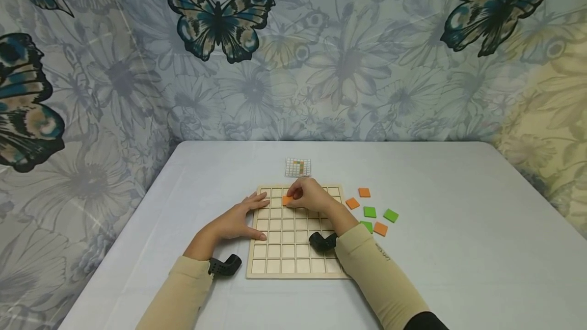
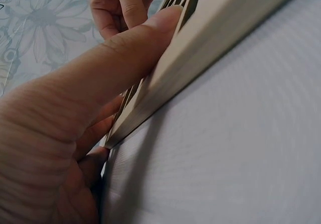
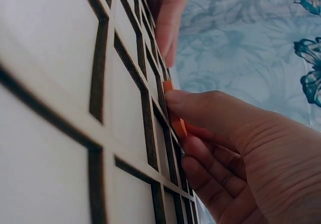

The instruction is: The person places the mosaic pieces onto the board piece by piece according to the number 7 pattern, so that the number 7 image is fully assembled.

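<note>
A wooden grid board [image 1: 281, 266] with square cells lies flat on the table. Near its far edge my right hand [image 1: 313, 198] pinches an orange square tile [image 1: 286, 200] between thumb and fingers. In the right wrist view, that orange tile [image 3: 176, 114] stands tilted right at the grid bars, with the thumb on its near face. My left hand [image 1: 238, 220] rests on the board's left edge, fingers spread and thumb straight. The left wrist view has the left thumb [image 2: 125, 53] lying across the board's raised rim [image 2: 165, 73].
Right of the board lie loose orange tiles [image 1: 364, 192] and green tiles [image 1: 391, 215], one green tile partly behind the right forearm. Beyond the far edge sits a small printed grid card [image 1: 298, 167] with coloured squares. A white cloth covers the table [image 1: 458, 248]; a butterfly-patterned curtain [image 1: 344, 65] hangs behind.
</note>
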The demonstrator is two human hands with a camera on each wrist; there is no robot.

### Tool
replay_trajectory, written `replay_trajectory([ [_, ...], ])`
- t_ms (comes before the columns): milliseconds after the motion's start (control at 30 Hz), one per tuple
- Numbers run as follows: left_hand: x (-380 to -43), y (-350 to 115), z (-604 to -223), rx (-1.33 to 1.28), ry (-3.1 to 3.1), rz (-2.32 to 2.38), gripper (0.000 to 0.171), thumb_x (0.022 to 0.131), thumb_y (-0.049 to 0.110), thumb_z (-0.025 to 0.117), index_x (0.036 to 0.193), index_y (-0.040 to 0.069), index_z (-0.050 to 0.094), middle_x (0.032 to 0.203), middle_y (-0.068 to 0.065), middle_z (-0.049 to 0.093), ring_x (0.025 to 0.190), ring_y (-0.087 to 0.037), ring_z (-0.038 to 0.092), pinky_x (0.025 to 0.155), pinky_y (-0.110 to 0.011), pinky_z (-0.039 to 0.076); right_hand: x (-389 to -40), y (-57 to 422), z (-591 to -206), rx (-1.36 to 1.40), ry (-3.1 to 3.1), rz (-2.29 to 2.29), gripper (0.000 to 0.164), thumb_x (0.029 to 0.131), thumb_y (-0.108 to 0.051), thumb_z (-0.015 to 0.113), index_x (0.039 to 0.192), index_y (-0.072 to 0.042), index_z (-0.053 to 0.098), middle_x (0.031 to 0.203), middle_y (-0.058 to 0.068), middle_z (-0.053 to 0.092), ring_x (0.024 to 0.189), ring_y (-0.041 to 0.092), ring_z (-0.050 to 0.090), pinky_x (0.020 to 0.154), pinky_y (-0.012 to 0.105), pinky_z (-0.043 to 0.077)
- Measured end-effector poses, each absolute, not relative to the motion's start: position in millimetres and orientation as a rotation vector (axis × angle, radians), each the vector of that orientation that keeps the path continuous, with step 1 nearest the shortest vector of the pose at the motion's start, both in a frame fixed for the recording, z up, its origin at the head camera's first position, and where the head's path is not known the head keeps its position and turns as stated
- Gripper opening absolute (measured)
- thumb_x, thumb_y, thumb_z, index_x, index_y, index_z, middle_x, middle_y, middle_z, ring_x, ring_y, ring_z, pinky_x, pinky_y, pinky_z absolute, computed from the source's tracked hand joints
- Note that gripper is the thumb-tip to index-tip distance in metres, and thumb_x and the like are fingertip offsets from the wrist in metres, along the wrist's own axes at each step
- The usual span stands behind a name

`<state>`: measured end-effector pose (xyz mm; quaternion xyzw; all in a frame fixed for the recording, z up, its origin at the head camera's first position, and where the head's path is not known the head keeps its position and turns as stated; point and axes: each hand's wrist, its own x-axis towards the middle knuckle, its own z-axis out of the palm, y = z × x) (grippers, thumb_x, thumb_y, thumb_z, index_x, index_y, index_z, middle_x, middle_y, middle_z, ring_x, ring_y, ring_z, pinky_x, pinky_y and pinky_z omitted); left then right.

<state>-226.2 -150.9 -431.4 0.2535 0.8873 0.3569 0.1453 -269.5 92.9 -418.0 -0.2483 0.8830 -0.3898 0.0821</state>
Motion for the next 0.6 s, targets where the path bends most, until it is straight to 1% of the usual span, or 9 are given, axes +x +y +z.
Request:
replay_trajectory([
  [333,-225.4,-151.4,-431.3,0.727,2.573,1.011,0.09,0.066,0.04,0.083,0.142,0.016,0.042,0.156,0.001,0.02,0.146,-0.029,0.005,0.113,-0.058,0.014,-270.3,91.8,-417.8,-0.748,2.634,-1.152,0.02,0.078,-0.013,0.075,0.096,-0.003,0.069,0.093,0.008,0.064,0.08,0.012,0.059,0.072,0.023,0.052],
  [600,-225.0,-150.8,-429.6,0.733,2.572,1.002,0.089,0.066,0.039,0.083,0.141,0.014,0.042,0.156,0.0,0.02,0.146,-0.028,0.006,0.114,-0.057,0.015,-269.7,91.8,-417.4,-0.745,2.635,-1.141,0.021,0.078,-0.011,0.075,0.096,-0.002,0.069,0.094,0.009,0.065,0.081,0.013,0.058,0.071,0.022,0.051],
])
